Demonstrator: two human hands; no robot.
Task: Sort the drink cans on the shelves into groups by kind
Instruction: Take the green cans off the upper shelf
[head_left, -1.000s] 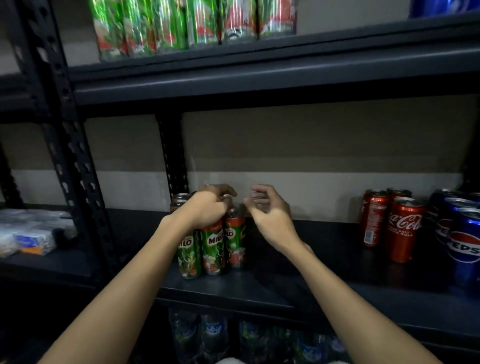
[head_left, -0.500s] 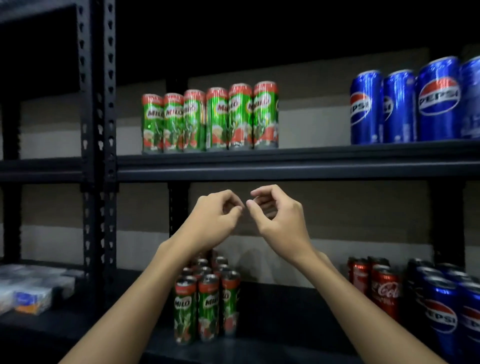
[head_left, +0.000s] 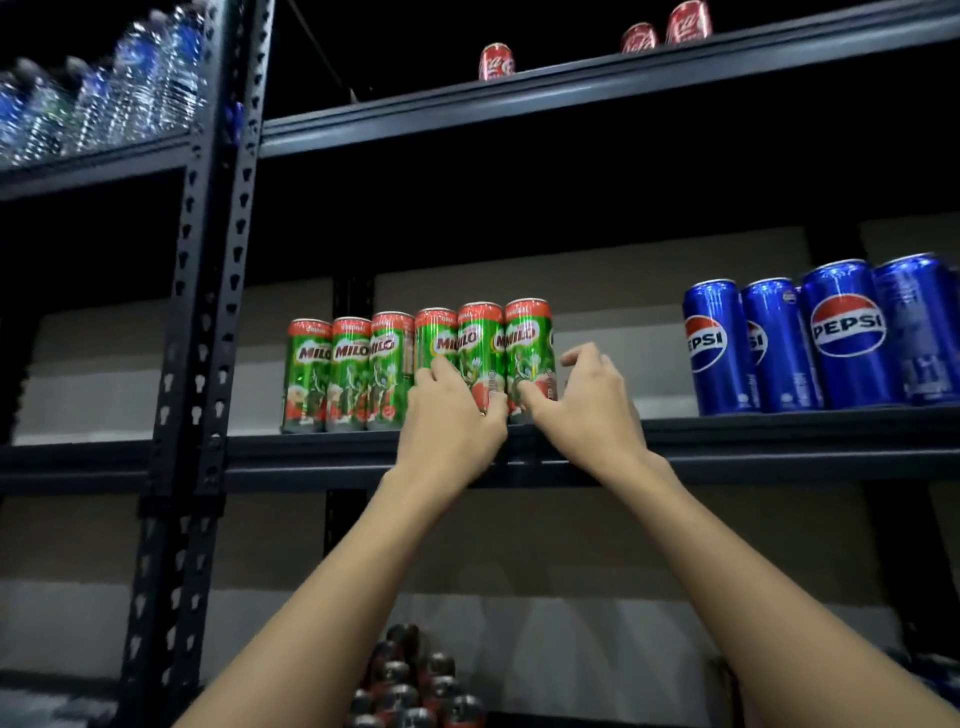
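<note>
— Start from what's closest to the camera. What are the hands doing?

— Both reach up to the middle shelf. The left hand is curled around the lower part of the Milo cans, at the fourth and fifth in the row; the right hand has its thumb on the base of the end can and its fingers curved behind it. Neither can looks lifted (all six bases sit on the shelf edge).

— So which step is this?

— I'd judge it the take-hold stage: picking Milo cans off this shelf to join them with another group. Low down, between the arms, a cluster of can tops stands on a lower shelf, too dark to read the brand for certain.

— And farther off?

— On the same shelf, well to the right, stand the Pepsi cans. Above, on the top shelf, are a few red cola cans, and up left some water bottles.

— What does the next move call for?

— Probably firm grips, then drawing the cans straight out without knocking their neighbours, which stand touching.
</note>
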